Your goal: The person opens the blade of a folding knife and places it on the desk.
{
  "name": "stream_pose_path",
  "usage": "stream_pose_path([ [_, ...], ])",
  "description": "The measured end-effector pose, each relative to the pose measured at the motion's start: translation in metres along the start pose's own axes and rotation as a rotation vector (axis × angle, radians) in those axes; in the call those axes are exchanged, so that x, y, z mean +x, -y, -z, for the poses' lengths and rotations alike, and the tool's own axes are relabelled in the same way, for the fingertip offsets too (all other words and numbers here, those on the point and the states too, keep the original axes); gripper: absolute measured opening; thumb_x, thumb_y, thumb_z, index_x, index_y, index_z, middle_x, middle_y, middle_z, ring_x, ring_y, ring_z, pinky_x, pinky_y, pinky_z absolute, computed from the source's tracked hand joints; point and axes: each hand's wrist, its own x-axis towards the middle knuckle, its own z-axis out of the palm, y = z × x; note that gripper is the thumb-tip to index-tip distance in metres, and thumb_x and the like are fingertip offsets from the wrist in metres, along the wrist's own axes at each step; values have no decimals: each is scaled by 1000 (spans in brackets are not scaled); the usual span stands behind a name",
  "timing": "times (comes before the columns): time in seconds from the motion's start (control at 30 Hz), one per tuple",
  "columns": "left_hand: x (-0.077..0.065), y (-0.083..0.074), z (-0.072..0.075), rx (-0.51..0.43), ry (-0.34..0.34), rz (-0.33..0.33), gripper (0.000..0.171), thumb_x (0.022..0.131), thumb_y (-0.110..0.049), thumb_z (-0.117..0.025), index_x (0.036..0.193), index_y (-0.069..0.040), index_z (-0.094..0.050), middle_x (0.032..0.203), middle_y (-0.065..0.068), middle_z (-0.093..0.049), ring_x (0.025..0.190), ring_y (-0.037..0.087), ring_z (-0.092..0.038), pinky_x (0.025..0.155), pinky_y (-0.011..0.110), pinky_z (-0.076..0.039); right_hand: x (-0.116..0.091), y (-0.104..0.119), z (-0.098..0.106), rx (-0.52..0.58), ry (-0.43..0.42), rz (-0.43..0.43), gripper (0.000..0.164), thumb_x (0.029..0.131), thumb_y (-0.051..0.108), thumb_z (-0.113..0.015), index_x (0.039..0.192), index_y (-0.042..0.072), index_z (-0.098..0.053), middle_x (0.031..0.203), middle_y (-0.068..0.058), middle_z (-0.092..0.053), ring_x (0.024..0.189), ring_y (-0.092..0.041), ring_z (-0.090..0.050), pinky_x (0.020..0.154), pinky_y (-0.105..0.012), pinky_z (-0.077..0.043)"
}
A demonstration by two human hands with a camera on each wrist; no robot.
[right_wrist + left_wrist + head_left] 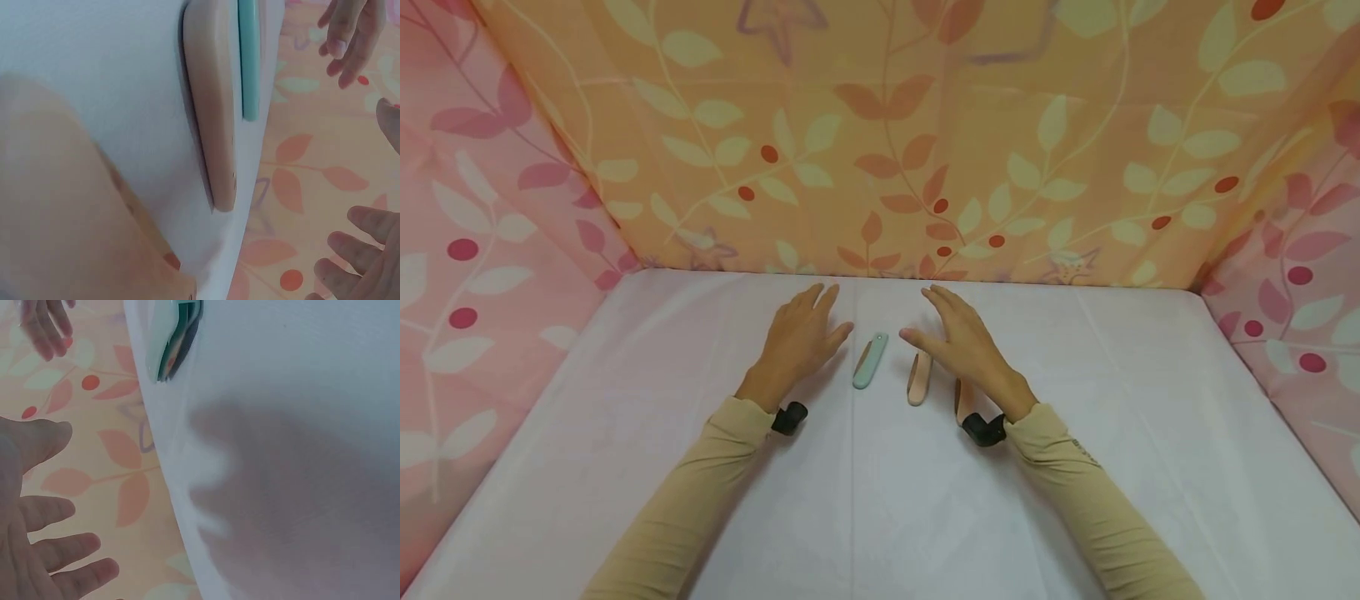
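Note:
Three slim folding knives lie side by side on the white-covered table. The mint green knife [870, 362] rests between my hands, its handle slot also visible in the left wrist view. A pink knife [917, 383] lies right of it, its far end hidden behind my right thumb. Another pink knife [964, 400] is partly covered by my right hand and wrist strap; in the right wrist view it looms large and close. My left hand [801, 337] hovers left of the green knife, fingers spread and holding nothing. My right hand [958, 340] is raised above the pink knives, fingers extended, likewise holding nothing.
The white cloth [625, 467] covers the table. Behind its far edge hangs an orange leaf-patterned curtain [887, 125], with pink patterned curtains at the left [467, 275] and right. Each wrist wears a small black camera [790, 418].

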Motion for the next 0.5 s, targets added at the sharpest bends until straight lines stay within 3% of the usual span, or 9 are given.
stream_pose_path([
  [0.23, -1, -5, 0, -23, -25, -31, 64, 98, -38, -59, 151, -7, -39, 151, 19, -45, 139, 38, -43, 113, 56, -36, 0, 3, -6, 13, 47, -2, 83, 90, 56, -64, 154, 11, -34, 163, -11, -27, 151, -34, -24, 121, -55, -21],
  [0.5, -2, -5, -2, -75, -1, -48, 60, 98, -36, -60, 148, -7, -43, 150, 20, -46, 138, 38, -45, 112, 56, -37, -2, 7, -13, 90, 88, -8, 86, 88, 54, -67, 154, 12, -33, 163, -10, -28, 151, -32, -23, 121, -55, -21],
])
